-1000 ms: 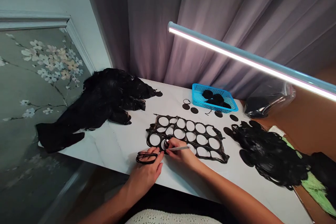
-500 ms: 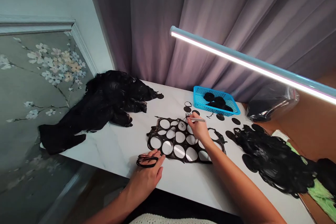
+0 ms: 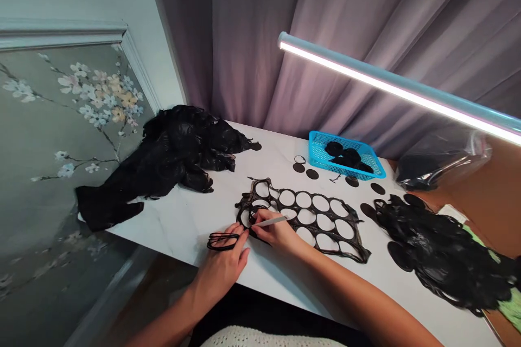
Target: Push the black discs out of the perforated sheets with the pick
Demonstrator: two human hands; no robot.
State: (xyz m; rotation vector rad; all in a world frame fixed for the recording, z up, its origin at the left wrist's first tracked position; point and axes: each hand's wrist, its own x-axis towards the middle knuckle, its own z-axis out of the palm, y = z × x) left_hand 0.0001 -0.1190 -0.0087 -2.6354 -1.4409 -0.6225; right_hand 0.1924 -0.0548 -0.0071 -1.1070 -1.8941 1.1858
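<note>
A thin black sheet (image 3: 345,227) full of round cut-out holes lies flat on the white table. At its near left corner, my left hand (image 3: 228,257) rests palm down with fingers stretched out, fingertips at the sheet's edge. Several thin black rings (image 3: 222,241) are looped about the fingers of that hand. My right hand (image 3: 277,230) is closed in a pinch on slim pale tweezers (image 3: 272,221), whose tips are hidden by the fingers. Beside those fingers a thin black ring (image 3: 257,208) lies over the sheet's left end.
Behind the sheet stands a blue basket (image 3: 345,157) with black pieces in it. Loose black discs (image 3: 312,174) lie before it. Black sheet scraps are heaped at left (image 3: 175,146) and right (image 3: 443,255). A lamp tube (image 3: 391,87) crosses above the table.
My right hand has moved left and nearer with the tweezers, from the sheet's far edge to its near left corner beside my left hand. The view has shifted slightly.
</note>
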